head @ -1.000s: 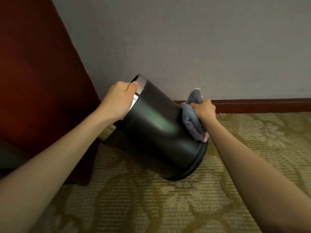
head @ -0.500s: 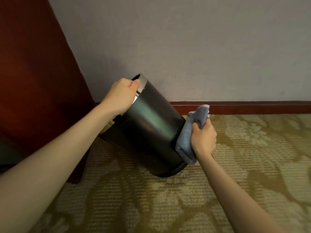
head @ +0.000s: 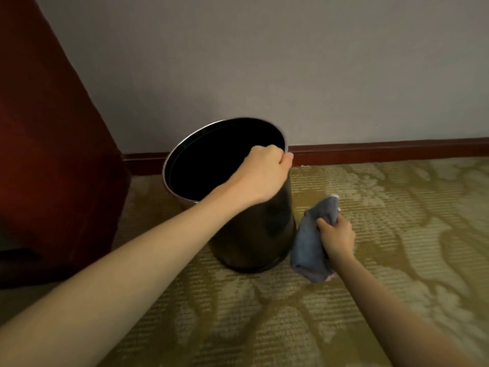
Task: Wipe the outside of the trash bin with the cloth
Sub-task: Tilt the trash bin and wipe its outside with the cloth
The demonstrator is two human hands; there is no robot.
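A black round trash bin [head: 254, 234] with a silver rim stands upright on the carpet, its dark opening facing up. My left hand [head: 262, 176] grips the rim on the right side, fingers curled over the edge. My right hand [head: 336, 237] holds a bunched blue-grey cloth [head: 312, 247] just right of the bin's lower wall. The cloth hangs beside the bin; whether it touches the wall I cannot tell.
A dark red wooden panel [head: 53, 154] rises on the left, close to the bin. A grey wall [head: 291, 62] with a red-brown baseboard [head: 383, 149] runs behind. Patterned olive carpet [head: 370, 300] covers the floor to the right and front.
The bin has gone from tilted and lifted to standing upright on the carpet. My right hand with the cloth has dropped from the upper wall to beside the base.
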